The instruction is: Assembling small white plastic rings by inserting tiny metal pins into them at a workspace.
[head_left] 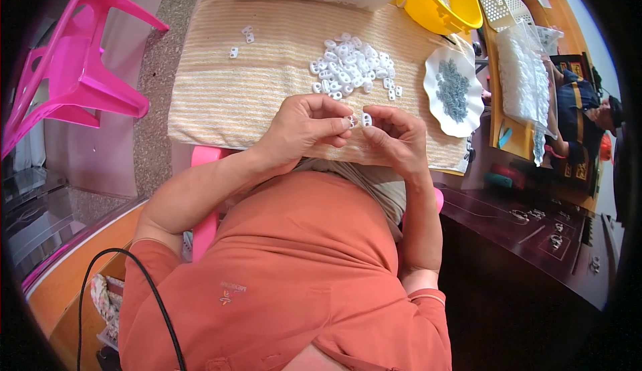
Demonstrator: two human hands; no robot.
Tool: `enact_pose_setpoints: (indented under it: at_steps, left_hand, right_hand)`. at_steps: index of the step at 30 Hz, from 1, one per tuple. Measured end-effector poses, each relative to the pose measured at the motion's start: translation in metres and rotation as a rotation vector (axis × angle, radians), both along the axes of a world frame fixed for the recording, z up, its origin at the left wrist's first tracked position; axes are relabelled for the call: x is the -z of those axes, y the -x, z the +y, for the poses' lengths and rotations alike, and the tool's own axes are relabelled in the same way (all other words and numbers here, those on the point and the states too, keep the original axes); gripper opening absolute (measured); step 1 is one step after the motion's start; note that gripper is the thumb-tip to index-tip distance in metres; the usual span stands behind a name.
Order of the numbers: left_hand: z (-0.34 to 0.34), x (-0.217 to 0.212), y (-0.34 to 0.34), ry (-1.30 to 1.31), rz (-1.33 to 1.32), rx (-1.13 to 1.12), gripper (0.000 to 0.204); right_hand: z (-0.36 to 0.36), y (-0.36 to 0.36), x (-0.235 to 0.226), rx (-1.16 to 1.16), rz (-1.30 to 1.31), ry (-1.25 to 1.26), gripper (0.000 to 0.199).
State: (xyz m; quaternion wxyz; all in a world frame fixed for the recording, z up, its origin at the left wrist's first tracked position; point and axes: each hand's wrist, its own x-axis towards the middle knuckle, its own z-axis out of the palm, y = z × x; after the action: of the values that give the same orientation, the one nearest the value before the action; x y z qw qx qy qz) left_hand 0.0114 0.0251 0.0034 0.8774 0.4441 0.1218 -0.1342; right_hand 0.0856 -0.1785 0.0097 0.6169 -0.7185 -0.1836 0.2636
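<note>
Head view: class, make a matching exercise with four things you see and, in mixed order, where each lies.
Things:
1. pile of white plastic pieces
2. white plate of grey parts
3. pink plastic chair
4. yellow bowl

Places:
A. far left, on the floor
B. top of the picture, beyond the plate
C. middle of the striped cloth, just past the hands
D. right edge of the cloth

Pairs: 1-C, 2-D, 3-A, 4-B

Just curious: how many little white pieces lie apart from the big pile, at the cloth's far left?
3: two pieces close together and one piece nearer, left of the pile on the cloth.
</note>
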Motion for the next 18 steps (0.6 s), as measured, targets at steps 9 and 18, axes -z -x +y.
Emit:
enact_pose_setpoints:
  at_steps: [9, 18]
  left_hand:
    - [-0.001, 0.0016, 0.001, 0.011, 0.011, 0.016, 0.017]
    - [-0.0001, 0.0005, 0.0015, 0.002, 0.033, 0.035, 0.017]
  right_hand:
    - [-0.0001, 0.0006, 0.0014, -0.01, 0.06, -0.098, 0.028]
    - [0.001, 0.0013, 0.0008, -0.024, 0.073, -0.105, 0.027]
